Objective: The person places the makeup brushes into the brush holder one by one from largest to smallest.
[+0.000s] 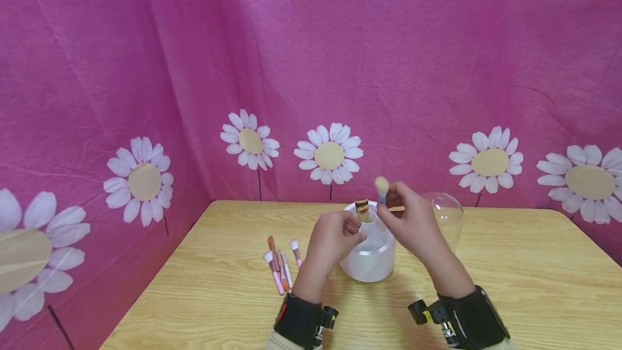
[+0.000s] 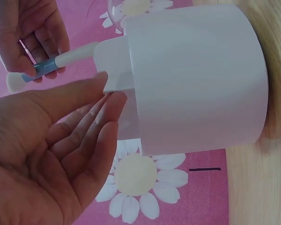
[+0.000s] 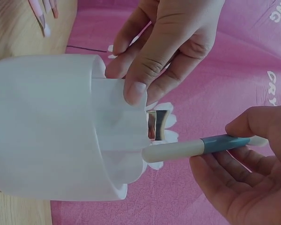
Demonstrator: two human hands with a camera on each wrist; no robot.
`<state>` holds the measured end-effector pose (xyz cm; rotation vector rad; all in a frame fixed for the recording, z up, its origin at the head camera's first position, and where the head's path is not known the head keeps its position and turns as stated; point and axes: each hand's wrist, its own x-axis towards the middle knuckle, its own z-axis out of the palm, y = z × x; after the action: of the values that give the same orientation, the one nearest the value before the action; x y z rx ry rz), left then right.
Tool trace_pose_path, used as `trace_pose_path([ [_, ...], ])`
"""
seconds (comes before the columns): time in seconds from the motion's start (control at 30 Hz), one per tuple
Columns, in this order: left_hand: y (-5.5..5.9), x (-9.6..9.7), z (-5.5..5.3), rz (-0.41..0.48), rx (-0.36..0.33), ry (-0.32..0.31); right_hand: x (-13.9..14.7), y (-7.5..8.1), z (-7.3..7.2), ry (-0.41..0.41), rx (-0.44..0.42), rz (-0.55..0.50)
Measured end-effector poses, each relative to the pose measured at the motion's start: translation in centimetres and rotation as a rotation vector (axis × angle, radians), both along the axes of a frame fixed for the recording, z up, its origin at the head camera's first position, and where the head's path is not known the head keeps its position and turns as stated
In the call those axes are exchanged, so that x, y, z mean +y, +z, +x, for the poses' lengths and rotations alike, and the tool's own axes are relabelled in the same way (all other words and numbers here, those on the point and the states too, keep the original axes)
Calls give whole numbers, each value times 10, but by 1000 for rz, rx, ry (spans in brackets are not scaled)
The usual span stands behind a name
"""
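A white, round makeup brush holder stands on the table with a scalloped, translucent insert rising above its rim. My left hand pinches the insert's upper edge between thumb and fingers. My right hand grips a makeup brush by its blue ferrule. Pale bristles point up on that brush, and its whitish handle end hangs at the insert's rim. Inside the insert stands another brush with a gold ferrule and dark-to-pale bristles; its lower part is hidden.
Several loose makeup brushes in pink, white and brown lie left of the holder, partly behind the left forearm. A clear dome cover stands to the right, behind the right forearm. Beyond the wooden table hangs a pink curtain with daisies.
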<state>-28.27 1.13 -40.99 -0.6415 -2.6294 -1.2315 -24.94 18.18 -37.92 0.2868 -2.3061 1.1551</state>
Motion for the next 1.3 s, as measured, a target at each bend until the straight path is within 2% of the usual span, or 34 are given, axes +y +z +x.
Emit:
trace_pose_path([
  [0.27, 3, -3, 2, -52, -9, 4, 1, 1, 0, -10, 15, 4],
  [0.4, 5, -11, 0, -29, -33, 9, 1, 2, 0, -16, 21, 7],
  [0.67, 10, -37, -10, 37, -23, 86, 0, 5, 1, -22, 18, 2],
  [0.77, 10, -42, -11, 43, -41, 87, 0, 5, 1, -21, 13, 0],
  [0.9, 8, -41, -11, 41, -72, 51, 1, 5, 2, -16, 0, 2],
  [1.03, 7, -33, -9, -1, -77, 24, 1, 4, 2, -6, -23, 11],
  [1.3, 3, -22, -6, -85, -53, 37, 2, 1, 1, 4, -36, 22],
])
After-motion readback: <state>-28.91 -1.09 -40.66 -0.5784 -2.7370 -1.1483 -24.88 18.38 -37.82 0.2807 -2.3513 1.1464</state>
